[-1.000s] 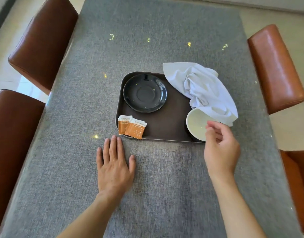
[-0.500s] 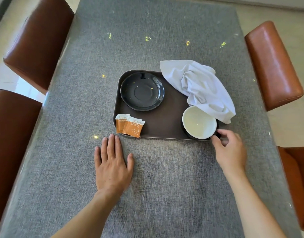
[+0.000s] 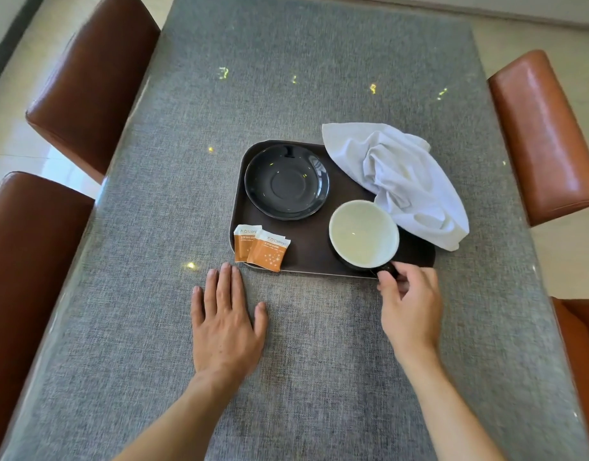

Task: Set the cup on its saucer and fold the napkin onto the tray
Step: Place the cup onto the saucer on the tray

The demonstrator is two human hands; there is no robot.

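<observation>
The right hand (image 3: 411, 311) is at the near right corner of the tray (image 3: 306, 257), with thumb and fingers pinching the dark handle of the cup (image 3: 364, 233). The cup stands upright in the near right part of the tray, its pale interior facing up and its outside dark; it is not on the saucer (image 3: 286, 182). The left hand (image 3: 225, 322) lies flat, palm down, fingers straight and together, on the tabletop (image 3: 153, 227) just in front of the tray's near left corner; it holds nothing.

The black saucer sits in the far left part of the tray, apart from the cup. Two orange-and-white sachets (image 3: 261, 248) overlap each other at the tray's near left corner, just beyond the left fingertips. The white napkin (image 3: 399, 181) lies crumpled and unfolded across the tray's far right corner and right edge, partly hanging onto the tabletop; its near edge touches the cup's far rim.

The tabletop has a grey woven surface. Brown leather chairs (image 3: 90, 78) stand along its left and right edges.
</observation>
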